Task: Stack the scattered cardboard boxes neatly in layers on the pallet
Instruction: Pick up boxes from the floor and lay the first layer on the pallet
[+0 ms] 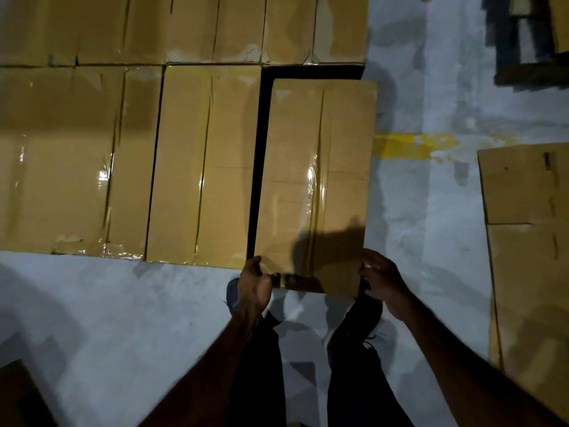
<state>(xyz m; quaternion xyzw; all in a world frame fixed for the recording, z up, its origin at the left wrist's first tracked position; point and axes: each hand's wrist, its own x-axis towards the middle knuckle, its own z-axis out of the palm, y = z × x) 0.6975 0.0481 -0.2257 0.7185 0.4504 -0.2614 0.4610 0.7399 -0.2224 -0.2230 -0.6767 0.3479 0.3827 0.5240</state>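
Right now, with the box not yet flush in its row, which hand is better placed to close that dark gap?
Probably the right hand: it sits at the box's outer near corner, opposite the gap, so it could push toward the neighbouring box. The left hand grips the gap-side corner.

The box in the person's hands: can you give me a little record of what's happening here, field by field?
held box: long taped cardboard box, set apart from the row by a dark gap
left hand: left hand grips the box's near left corner
right hand: right hand at the near right corner, fingers curled on the edge
stacked boxes: stacked boxes lie side by side in two rows, tops taped
floor: grey concrete floor with a yellow stripe
other cardboard: more cardboard at the right
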